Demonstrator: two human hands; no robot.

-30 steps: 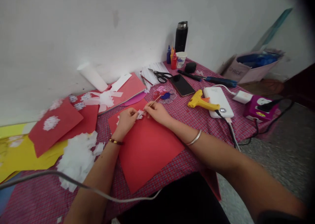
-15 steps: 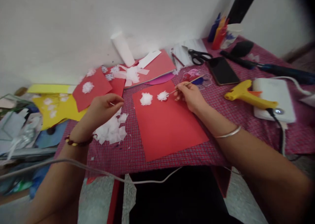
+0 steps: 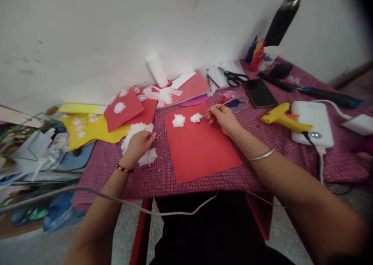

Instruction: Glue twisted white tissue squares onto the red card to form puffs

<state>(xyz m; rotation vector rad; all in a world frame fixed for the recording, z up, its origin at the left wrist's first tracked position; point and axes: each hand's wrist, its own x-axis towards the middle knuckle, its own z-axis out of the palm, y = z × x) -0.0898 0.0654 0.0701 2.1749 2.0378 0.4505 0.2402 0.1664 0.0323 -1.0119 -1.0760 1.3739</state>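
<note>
Two white tufts [image 3: 178, 120] sit on the red sheet [image 3: 204, 148], the nearer at nine o'clock from the right hand [image 3: 223, 118], which pinches a thin stick [image 3: 227, 103] slanted two-to-eight. The left hand [image 3: 141, 143] is over white scraps [image 3: 140, 127]; whether it grasps any, I cannot tell.

Beaded bracelet [image 3: 124, 168] (dark, partly yellow) left, silver bangle [image 3: 264, 155] right, black clothing [image 3: 210, 234]

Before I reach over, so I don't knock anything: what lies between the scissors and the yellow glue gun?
In the head view, the dark phone lies on the checked cloth between the scissors and the yellow glue gun.
</note>
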